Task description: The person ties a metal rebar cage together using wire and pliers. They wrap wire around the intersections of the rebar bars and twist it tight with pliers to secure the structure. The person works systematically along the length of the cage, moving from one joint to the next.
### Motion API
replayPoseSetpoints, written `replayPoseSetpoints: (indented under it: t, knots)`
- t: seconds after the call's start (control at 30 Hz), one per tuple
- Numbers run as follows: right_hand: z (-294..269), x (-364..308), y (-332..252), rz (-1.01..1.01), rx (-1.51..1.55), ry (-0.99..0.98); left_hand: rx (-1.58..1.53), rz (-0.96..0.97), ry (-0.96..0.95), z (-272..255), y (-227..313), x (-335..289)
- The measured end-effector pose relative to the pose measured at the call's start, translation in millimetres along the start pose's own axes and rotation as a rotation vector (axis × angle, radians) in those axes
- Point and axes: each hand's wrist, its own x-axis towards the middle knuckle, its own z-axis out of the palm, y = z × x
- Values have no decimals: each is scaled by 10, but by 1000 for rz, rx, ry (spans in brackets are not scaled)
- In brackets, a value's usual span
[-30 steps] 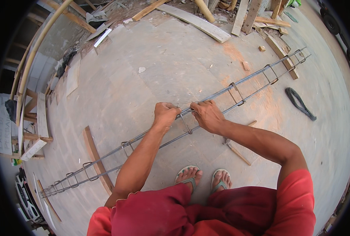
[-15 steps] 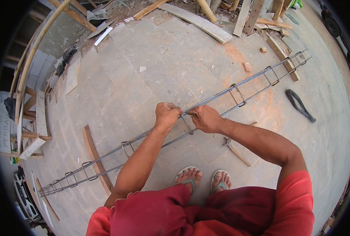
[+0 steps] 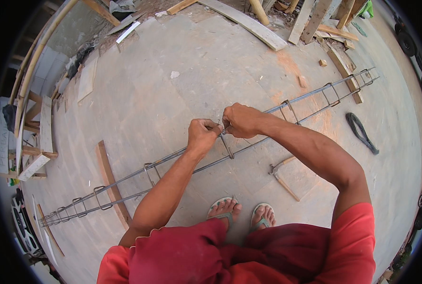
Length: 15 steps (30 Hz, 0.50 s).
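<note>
The long metal frame point(image 3: 308, 94) is lying slantwise under the two hands, and it is resting across a left plank point(image 3: 107, 163) and a right plank point(image 3: 342, 66) on the ground point(image 3: 140, 85). Square loops are already sitting along its bars, on both sides of the hands, so much of its shape seems to be there. Whether every loop is fastened, I cannot tell. The middle loop point(image 3: 227, 146) is getting the care right now, and its top corner is looking like a job not yet done.

The left hand point(image 3: 202, 137) is pinching the frame by that corner, with its grip narrow. A thin wire end point(image 3: 219, 122) is poking up there. The right hand point(image 3: 241, 120) is curling close beside it, its grip narrow too, but its fingers are hiding what they may be holding.

A tool with a wooden handle point(image 3: 287, 188) and a dark coil point(image 3: 370, 146) are lying nearby. Far left, black plastic point(image 3: 9, 116) is hanging like a bag; I cannot tell what is inside.
</note>
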Motion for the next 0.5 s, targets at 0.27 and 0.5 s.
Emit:
replayPoseSetpoints:
  t: [0.27, 0.5]
  knots:
    - [-286, 110, -426, -145, -534, 9, 48, 293, -28, -103, -206, -78]
    - [-273, 186, -649, -362, -503, 59, 3, 424, -105, -167, -354, -115]
